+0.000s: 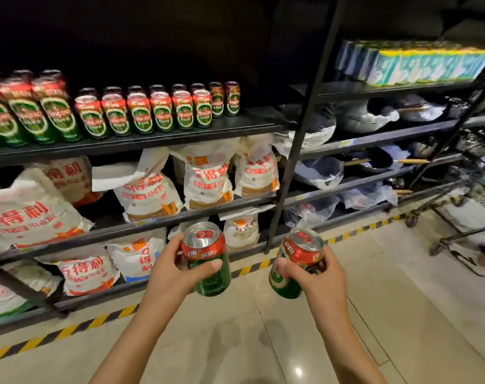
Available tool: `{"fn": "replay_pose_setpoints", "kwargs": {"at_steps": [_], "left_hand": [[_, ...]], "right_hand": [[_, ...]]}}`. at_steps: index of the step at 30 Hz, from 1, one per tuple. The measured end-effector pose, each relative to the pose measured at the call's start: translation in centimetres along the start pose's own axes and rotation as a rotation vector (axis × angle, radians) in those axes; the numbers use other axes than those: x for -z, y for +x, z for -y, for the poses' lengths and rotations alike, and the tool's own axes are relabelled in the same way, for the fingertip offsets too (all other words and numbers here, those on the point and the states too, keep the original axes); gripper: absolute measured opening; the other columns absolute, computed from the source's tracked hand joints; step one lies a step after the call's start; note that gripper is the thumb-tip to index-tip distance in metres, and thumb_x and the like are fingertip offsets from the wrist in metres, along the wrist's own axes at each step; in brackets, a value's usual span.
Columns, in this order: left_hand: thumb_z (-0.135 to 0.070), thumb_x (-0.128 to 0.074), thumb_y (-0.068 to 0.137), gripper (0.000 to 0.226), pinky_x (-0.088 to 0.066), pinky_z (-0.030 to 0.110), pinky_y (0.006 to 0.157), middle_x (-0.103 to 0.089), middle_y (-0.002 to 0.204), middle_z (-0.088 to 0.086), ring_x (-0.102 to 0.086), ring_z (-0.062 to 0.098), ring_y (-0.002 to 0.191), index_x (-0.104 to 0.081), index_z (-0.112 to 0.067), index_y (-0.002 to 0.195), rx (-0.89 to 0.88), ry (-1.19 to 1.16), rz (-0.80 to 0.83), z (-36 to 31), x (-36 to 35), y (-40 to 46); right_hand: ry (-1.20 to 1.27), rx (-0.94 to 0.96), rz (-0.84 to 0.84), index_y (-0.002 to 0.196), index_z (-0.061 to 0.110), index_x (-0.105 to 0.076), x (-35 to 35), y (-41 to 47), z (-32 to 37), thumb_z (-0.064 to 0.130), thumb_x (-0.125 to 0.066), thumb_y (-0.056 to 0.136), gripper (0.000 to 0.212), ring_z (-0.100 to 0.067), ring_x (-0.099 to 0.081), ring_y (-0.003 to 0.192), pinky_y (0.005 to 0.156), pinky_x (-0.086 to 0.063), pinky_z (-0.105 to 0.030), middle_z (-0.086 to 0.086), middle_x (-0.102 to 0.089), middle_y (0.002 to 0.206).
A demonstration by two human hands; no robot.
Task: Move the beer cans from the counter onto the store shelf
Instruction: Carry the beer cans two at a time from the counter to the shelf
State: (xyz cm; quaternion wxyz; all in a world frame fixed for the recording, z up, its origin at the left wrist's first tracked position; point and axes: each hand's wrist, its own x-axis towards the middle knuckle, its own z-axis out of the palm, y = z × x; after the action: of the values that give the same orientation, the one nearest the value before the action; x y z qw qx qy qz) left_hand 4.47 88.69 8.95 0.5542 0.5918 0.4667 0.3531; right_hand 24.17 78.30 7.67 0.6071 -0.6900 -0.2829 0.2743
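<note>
Both hands grip cans: my left hand [171,268] one beer can [208,259], my right hand [316,275] another can [296,261]. Above them, a shelf [152,139] carries rows of cans [141,112].

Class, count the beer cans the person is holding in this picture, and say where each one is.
2. One beer can is gripped in the left hand; the other can is in the right hand. Both are off the shelf.
</note>
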Motion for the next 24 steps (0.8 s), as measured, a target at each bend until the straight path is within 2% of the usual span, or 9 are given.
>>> {"fn": "replay_pose_setpoints", "kwargs": {"at_steps": [3,7,11,14,19,22,24], "left_hand": [[-0.015,-0.080,0.069,0.051,-0.045,0.020,0.071,-0.059,0.102,-0.017,-0.054,-0.003,0.093,-0.051,-0.043,0.101,0.017,-0.046,-0.081,-0.5,-0.2,4.4],[-0.018,-0.084,0.066,0.058,-0.044,0.019,0.072,-0.060,0.107,-0.016,-0.054,-0.002,0.096,-0.053,-0.036,0.112,0.040,-0.042,-0.149,-0.8,0.5,10.2],[-0.019,-0.085,0.064,0.058,-0.045,0.022,0.073,-0.062,0.108,-0.014,-0.056,0.000,0.097,-0.053,-0.039,0.108,0.054,-0.054,-0.155,-1.1,1.4,16.9],[-0.012,-0.081,0.066,0.050,-0.045,0.019,0.071,-0.065,0.104,-0.012,-0.060,0.002,0.093,-0.055,-0.038,0.101,0.032,-0.045,-0.151,-1.8,1.6,22.0],[-0.014,-0.084,0.065,0.053,-0.044,0.016,0.069,-0.064,0.101,-0.012,-0.061,-0.010,0.083,-0.056,-0.040,0.102,0.006,0.008,-0.076,-3.7,1.1,29.6],[-0.020,-0.087,0.060,0.061,-0.045,0.018,0.070,-0.065,0.103,-0.011,-0.060,-0.008,0.085,-0.056,-0.032,0.111,-0.011,0.063,-0.052,-4.4,0.1,33.1],[-0.021,-0.086,0.062,0.056,-0.045,0.017,0.070,-0.066,0.101,-0.011,-0.060,-0.008,0.085,-0.057,-0.033,0.109,-0.011,0.059,-0.040,-4.9,-0.8,35.2]], "right_hand": [[-0.001,0.004,0.069,0.105,0.031,-0.061,-2.1,5.8,0.6,0.016,-0.086,0.062,0.052,-0.004,-0.064,0.090,0.074,-0.050,-0.019,0.010,-0.068,0.098],[0.007,0.008,0.142,0.105,0.028,-0.062,-5.2,12.6,1.3,0.014,-0.085,0.064,0.049,0.003,-0.064,0.084,0.066,-0.051,-0.011,0.009,-0.069,0.096],[0.011,0.017,0.162,0.105,0.025,-0.063,-8.6,18.8,1.7,0.012,-0.085,0.064,0.049,0.003,-0.064,0.084,0.067,-0.050,-0.009,0.008,-0.069,0.097],[0.015,0.008,0.142,0.112,0.023,-0.062,-10.8,22.8,1.8,0.015,-0.087,0.063,0.056,0.002,-0.064,0.085,0.068,-0.049,-0.008,0.007,-0.069,0.100],[0.041,-0.001,0.095,0.111,0.026,-0.062,-12.9,28.5,2.5,0.016,-0.087,0.063,0.055,-0.003,-0.066,0.087,0.070,-0.053,-0.014,0.006,-0.070,0.100],[0.046,-0.017,0.079,0.110,0.026,-0.062,-13.5,31.3,2.3,0.015,-0.086,0.063,0.054,-0.007,-0.067,0.090,0.070,-0.054,-0.018,0.005,-0.070,0.098],[0.057,-0.046,0.068,0.108,0.027,-0.062,-14.0,33.3,2.3,0.015,-0.087,0.061,0.055,-0.010,-0.067,0.090,0.069,-0.052,-0.019,0.006,-0.070,0.097]]}}
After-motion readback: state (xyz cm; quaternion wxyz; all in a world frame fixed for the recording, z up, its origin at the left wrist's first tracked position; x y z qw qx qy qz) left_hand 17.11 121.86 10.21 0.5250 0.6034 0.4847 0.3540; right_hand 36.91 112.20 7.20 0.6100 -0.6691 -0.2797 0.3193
